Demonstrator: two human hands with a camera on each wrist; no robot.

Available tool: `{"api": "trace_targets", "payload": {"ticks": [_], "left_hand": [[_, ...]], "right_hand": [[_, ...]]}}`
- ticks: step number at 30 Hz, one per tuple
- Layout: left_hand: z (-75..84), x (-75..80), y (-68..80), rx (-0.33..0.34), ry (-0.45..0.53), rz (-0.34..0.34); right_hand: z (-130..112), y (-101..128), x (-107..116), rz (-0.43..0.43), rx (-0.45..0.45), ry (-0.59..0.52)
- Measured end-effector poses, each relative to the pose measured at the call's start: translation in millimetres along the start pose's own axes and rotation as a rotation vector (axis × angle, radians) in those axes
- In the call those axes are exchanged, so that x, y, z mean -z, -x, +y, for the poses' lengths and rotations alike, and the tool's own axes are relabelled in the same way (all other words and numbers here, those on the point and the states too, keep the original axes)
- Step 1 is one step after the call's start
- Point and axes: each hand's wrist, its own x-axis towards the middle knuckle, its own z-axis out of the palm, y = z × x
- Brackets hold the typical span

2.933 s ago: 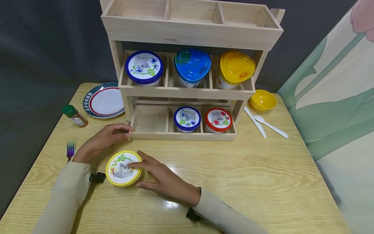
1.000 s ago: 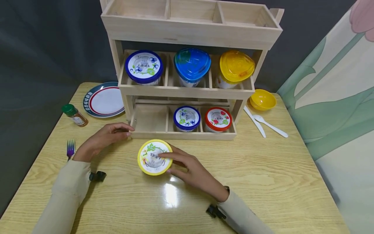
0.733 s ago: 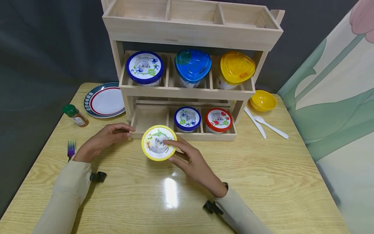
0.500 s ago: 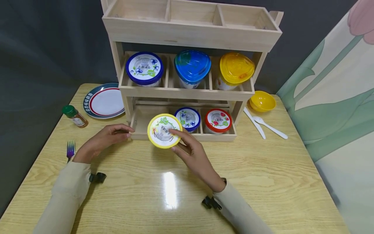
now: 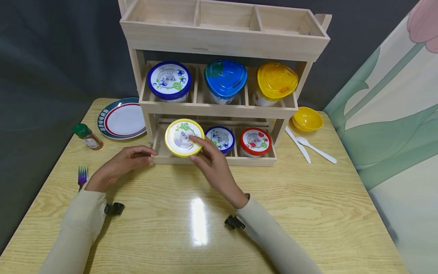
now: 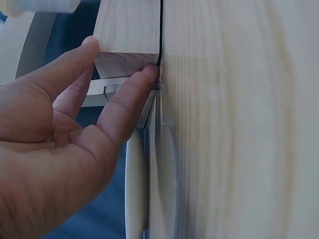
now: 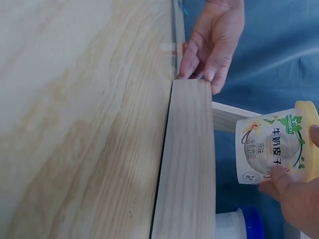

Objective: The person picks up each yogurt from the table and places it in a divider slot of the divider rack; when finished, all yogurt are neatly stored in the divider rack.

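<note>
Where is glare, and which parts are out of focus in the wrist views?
Head view: a bright glare streak on the table, near the right hand. Left wrist view: the close wood surface is blurred; the left hand is fairly sharp. Right wrist view: the yellow-lidded cup is sharp, with readable print; the near tabletop is soft.

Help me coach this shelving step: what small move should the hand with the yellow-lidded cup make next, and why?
Probably lower the yellow-lidded cup straight down: the right hand holds it above the bottom tray's left compartment, while the left hand touches the tray's corner.
</note>
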Motion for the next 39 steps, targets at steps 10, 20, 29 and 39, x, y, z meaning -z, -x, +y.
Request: {"api": "trace_targets", "payload": {"ticks": [10, 20, 29, 39], "left_hand": [[0.4, 3.3, 0.5, 0.006, -0.001, -0.005], [0.1, 3.7, 0.0, 0.029, -0.005, -0.003], [-1.0, 4.4, 1.7, 0.021, 0.006, 0.006], [0.9, 2.2, -2.6, 0.028, -0.003, -0.013]], "right_hand": [[8, -21, -18, 0.051, -0.034, 0.037], [21, -32, -30, 0.072, -0.117, 0.024], [23, -41, -35, 0.066, -0.158, 0.141], [27, -41, -31, -0.007, -0.191, 0.267]]}}
